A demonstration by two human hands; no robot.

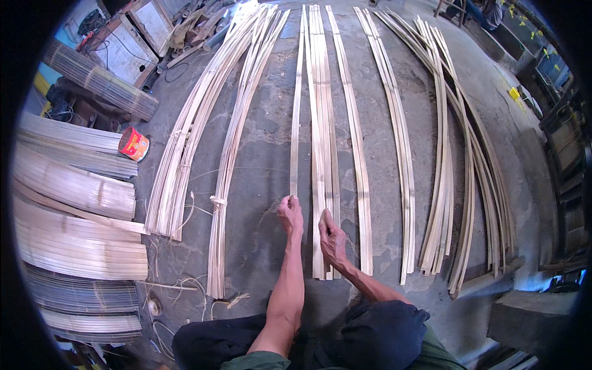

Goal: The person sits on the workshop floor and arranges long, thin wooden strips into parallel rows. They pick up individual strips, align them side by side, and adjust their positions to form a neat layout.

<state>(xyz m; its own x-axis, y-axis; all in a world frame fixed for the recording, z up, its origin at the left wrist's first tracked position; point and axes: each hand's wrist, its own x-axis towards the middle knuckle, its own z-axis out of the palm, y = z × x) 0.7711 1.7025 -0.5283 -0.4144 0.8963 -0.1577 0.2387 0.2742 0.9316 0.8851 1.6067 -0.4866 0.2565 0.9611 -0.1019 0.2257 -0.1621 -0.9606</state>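
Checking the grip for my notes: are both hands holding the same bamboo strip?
No: the left hand pinches the end of a single strip, while the right hand rests on the neighbouring group of strips.

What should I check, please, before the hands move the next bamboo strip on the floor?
1. Left hand on the near end of the single strip: ok, fingertips touch it.
2. Right hand on the group of strips: ok, it rests there.
3. Single strip lies apart from the group: ok, a gap shows.
4. Firm grip on either strip: cannot tell.
5. Floor beside the single strip free of loose fibres: not ok, thin strands lie there.
6. Tied bundle clear of the hands: ok.
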